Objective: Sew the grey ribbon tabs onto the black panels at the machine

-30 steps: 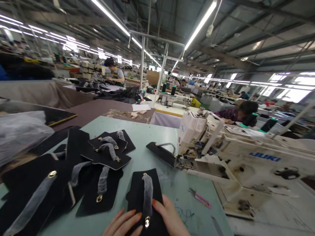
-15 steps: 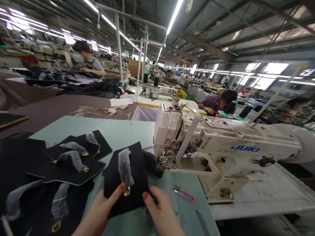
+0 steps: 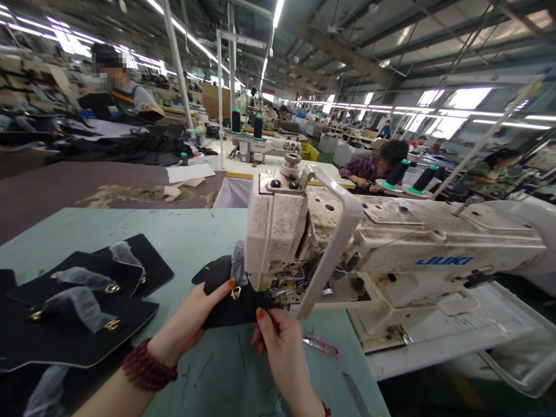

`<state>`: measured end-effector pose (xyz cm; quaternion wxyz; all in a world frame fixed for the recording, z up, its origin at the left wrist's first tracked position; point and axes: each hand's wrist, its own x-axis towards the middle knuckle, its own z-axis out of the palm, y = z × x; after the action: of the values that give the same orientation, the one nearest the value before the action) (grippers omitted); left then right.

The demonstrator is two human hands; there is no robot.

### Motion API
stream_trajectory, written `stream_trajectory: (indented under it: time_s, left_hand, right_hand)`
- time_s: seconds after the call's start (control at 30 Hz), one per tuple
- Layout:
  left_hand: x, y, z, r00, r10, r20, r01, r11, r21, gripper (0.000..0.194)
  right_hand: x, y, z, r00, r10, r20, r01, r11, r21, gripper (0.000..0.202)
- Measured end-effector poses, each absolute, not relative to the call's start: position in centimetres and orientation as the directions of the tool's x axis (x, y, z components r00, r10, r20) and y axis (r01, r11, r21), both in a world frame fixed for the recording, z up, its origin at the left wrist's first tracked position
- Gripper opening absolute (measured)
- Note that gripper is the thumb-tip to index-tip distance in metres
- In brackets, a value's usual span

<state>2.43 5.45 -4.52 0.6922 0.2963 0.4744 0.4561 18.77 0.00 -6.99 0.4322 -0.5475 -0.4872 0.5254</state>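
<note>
A black piece (image 3: 226, 310) with a gold ring and a film-wrapped strap lies partly under the head of the white sewing machine (image 3: 278, 231). My left hand (image 3: 193, 315) grips its left side, thumb on top beside the gold ring and fingers underneath. Close to the needle area, my right hand (image 3: 280, 339) pinches the near right edge of the same piece between thumb and fingers. Several more black pieces (image 3: 87, 295) with wrapped straps and gold rings overlap on the green tabletop (image 3: 208, 226) at the left.
Pink-handled snips (image 3: 324, 346) and a grey blade (image 3: 356, 394) lie right of my right hand. Beyond the table are black thread cones (image 3: 236, 121) and another sewing machine. One person (image 3: 125, 95) stands at the back left; another (image 3: 369, 171) sits behind the machine.
Both hands have moved the black piece away from me and under the machine head. The view has shifted, so the machine looks larger and the stacked pieces sit further left.
</note>
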Motion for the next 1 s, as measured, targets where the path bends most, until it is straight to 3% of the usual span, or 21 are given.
stream_trajectory:
  time_s: [0.3,0.47,0.87,1.0]
  left_hand:
    - [1.6,5.6,-4.2,0.233,0.900,-0.368,-0.310,0.427,0.850,0.038]
    - [0.5,5.4,-2.9,0.432,0.847,-0.311,-0.082,0.381,0.921,0.027]
    - [-0.3,7.2,-4.5,0.439,0.838,-0.326,0.024,0.351,0.936,0.031]
    - [-0.1,7.1,-3.8,0.433,0.853,-0.292,-0.046,0.345,0.938,0.031]
  right_hand:
    - [18.3,-0.2,-6.9,-0.010,0.986,-0.166,-0.011,-0.166,-0.986,0.062]
    - [18.2,-0.5,-6.9,-0.020,0.985,-0.174,-0.052,-0.175,-0.983,0.063]
    - [17.4,0.4,-6.3,0.043,0.973,-0.228,-0.116,-0.222,-0.968,0.064]
    - [17.3,0.4,-6.2,0.064,0.967,-0.245,-0.122,-0.236,-0.964,0.060]
